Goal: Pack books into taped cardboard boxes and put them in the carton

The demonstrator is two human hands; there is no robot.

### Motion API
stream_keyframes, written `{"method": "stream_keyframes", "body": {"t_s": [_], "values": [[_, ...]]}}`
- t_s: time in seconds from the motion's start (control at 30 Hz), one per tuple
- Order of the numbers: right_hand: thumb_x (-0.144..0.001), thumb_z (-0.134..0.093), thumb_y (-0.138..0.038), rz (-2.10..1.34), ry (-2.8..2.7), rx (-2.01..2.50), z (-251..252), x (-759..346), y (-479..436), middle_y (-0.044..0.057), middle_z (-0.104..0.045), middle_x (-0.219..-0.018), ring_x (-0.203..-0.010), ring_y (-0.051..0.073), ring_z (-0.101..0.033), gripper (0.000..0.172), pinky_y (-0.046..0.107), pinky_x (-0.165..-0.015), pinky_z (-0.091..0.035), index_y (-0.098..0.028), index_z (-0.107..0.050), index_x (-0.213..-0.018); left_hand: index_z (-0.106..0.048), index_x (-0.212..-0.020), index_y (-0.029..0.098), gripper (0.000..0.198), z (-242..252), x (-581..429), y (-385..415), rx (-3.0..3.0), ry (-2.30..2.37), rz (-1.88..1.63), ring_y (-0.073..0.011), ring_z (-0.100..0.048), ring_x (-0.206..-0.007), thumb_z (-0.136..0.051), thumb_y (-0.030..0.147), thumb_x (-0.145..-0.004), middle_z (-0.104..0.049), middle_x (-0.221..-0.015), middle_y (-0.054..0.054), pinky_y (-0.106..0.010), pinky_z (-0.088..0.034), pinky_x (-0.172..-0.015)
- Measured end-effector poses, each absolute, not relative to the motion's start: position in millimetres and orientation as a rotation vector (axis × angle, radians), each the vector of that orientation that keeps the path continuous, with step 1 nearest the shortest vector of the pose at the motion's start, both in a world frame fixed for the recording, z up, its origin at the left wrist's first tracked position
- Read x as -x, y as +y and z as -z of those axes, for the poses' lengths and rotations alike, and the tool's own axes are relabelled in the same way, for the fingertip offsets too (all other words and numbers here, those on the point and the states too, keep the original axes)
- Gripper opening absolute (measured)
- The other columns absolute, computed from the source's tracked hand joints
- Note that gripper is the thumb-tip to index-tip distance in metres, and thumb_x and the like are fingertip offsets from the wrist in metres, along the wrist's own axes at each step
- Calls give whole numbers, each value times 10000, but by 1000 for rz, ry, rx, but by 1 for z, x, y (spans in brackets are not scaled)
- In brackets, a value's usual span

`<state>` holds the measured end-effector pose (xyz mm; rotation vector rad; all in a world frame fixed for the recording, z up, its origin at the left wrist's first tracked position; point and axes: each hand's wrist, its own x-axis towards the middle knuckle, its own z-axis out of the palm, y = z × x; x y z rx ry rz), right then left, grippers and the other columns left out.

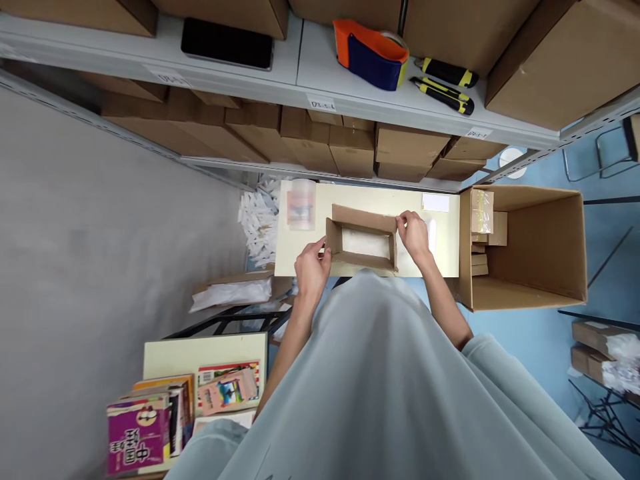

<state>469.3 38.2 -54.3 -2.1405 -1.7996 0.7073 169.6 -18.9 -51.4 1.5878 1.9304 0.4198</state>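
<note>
A small open cardboard box [364,260] sits on the pale yellow tabletop [300,257], its flaps upright and its light inner bottom visible. My left hand [313,268] pinches the box's left edge between thumb and fingers. At the far right corner, my right hand [414,235] has its fingers closed on the flap. Left of the box lies a clear plastic pouch [301,205] with a reddish print. A white label or card [435,203] rests on the table beyond my right hand.
A large open carton [530,247] holding several small boxes stands right of the table. Above is a grey shelf [310,60] with a phone [227,44], a tape dispenser [371,55] and two utility knives [445,83]. Books [140,433] lie at lower left.
</note>
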Motion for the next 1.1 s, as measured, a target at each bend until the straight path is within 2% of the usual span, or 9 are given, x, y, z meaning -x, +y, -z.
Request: {"method": "stream_keyframes", "body": {"t_s": [0.1,0.2,0.3,0.43,0.57,0.77,0.83,0.93,1.1], "values": [[-1153,-441,-320,-753,-1705,2165,60,-467,43,125,-776,-970,-884,299,-738,251,378,-860,-524,-211,-663,-1110,-785,-1431,196,453,51,-171,-22,-1665,1901,-364,-276,-797,-931,-584,264,-1031,-812,-1283,-128,-387,-609,-960],[-1178,-394,-355,-836,-1562,2154,64,-464,43,60,-748,-829,-759,275,-748,247,382,-843,-554,-239,-608,-1136,-779,-1454,217,466,50,-170,-23,-1729,1872,-335,-280,-785,-962,-563,287,-1047,-799,-1288,-125,-386,-605,-956],[-1186,-376,-417,-963,-1405,2095,67,-462,40,-5,-719,-769,-626,230,-734,237,377,-798,-602,-268,-559,-1164,-768,-1474,238,467,52,-165,-21,-1760,1790,-336,-276,-777,-987,-576,353,-1064,-782,-1306,-117,-384,-609,-973],[-1167,-391,-505,-1066,-1296,2028,64,-460,27,-26,-700,-747,-645,221,-755,258,353,-704,-633,-289,-527,-1136,-812,-1374,253,403,58,-158,-17,-1739,1642,-324,-240,-784,-973,-599,383,-1057,-702,-1449,-108,-373,-626,-1014],[-1139,-423,-561,-1125,-1296,1953,55,-462,5,-2,-729,-816,-805,231,-789,296,329,-686,-644,-301,-565,-1131,-796,-1376,254,405,64,-152,-15,-1719,1585,-328,-237,-791,-1001,-582,420,-1074,-611,-1555,-113,-397,-628,-1064],[-1052,-539,-487,-1007,-1528,1877,60,-469,-31,98,-770,-1160,-1118,274,-762,262,451,-975,-661,-275,-689,-1092,-755,-1375,256,621,73,-136,-3,-1687,1465,-276,-299,-758,-1187,-818,669,-916,-591,-1553,-117,-433,-614,-1115],[-1033,-551,-495,-996,-1566,1895,66,-469,-42,124,-756,-1236,-1165,295,-745,288,488,-1017,-650,-268,-714,-1099,-716,-1391,259,607,75,-133,4,-1650,1467,-292,-296,-763,-1164,-846,609,-913,-649,-1467,-110,-438,-625,-1072],[-1064,-510,-538,-1101,-1451,1913,72,-467,-53,121,-771,-1263,-1151,285,-762,347,464,-992,-655,-272,-720,-1137,-614,-1519,291,584,75,-131,14,-1605,1491,-350,-241,-779,-965,-783,465,-987,-718,-1327,-76,-410,-637,-967],[-1011,-613,-575,-1185,-1262,1936,77,-459,-57,89,-796,-1294,-1000,240,-800,352,395,-920,-654,-270,-711,-1156,-752,-1324,263,318,81,-137,23,-1688,1466,-390,-202,-773,-886,-671,338,-1027,-723,-1309,-83,-360,-623,-950]]}}
